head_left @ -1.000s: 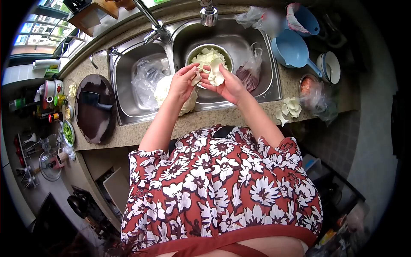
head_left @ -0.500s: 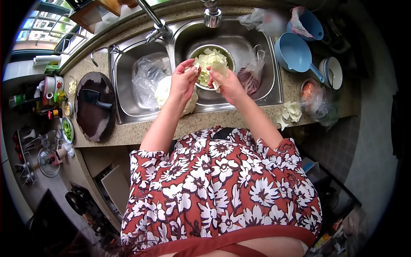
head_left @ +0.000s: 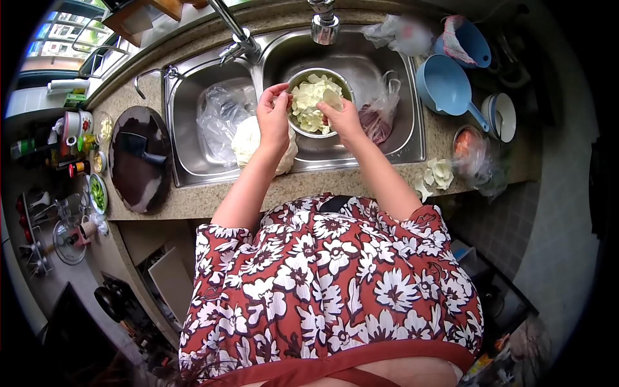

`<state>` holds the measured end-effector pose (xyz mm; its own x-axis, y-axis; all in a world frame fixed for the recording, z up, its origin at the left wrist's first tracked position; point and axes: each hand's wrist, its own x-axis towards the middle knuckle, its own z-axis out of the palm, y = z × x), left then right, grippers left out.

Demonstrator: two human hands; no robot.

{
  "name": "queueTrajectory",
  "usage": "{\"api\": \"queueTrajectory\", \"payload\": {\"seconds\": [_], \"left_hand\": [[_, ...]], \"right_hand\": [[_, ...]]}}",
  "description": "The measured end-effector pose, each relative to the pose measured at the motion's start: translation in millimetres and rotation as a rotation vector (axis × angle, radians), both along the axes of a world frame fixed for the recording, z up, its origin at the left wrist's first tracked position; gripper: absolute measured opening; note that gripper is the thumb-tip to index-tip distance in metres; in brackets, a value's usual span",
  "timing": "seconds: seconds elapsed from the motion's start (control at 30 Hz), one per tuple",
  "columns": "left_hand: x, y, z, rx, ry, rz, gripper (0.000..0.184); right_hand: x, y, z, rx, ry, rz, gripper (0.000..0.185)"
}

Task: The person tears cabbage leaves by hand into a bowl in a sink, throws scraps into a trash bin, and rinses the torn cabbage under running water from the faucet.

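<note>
My right hand (head_left: 343,121) pinches a pale cabbage leaf (head_left: 332,99) above the right side of a metal bowl (head_left: 349,86). Torn cabbage pieces (head_left: 311,97) fill much of that bowl, which stands in the right sink basin. At the bowl's left rim is my left hand (head_left: 273,119), its fingers loosely curled and a little apart, with nothing visible in them. Below this hand, a whitish cabbage head (head_left: 248,143) rests at the front of the left basin, partly hidden by my wrist.
Clear plastic bags (head_left: 225,119) lie in the left basin. A bag of dark red food (head_left: 377,119) sits right of the bowl. A cleaver (head_left: 138,148) lies on the round board (head_left: 138,187). Loose leaves (head_left: 438,174) and a blue strainer (head_left: 443,84) are on the right counter.
The cabbage piece in my left hand is gone from its fingers, which have loosened. My right hand has shifted slightly right, still holding its leaf. More pieces show in the bowl.
</note>
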<state>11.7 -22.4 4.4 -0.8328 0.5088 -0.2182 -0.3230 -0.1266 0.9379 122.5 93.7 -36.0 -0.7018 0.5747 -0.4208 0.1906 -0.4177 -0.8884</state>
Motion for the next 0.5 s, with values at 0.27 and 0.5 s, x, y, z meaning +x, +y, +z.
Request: {"api": "queueTrajectory", "payload": {"seconds": [0.27,0.5], "left_hand": [[8,-16,9,-0.096,-0.079,-0.140,0.022],[28,3,14,-0.575,0.377,-0.554,0.045]], "right_hand": [[9,17,-54,-0.373,-0.120,-0.124,0.045],[15,-10,21,-0.373,0.140,-0.008,0.044]]}}
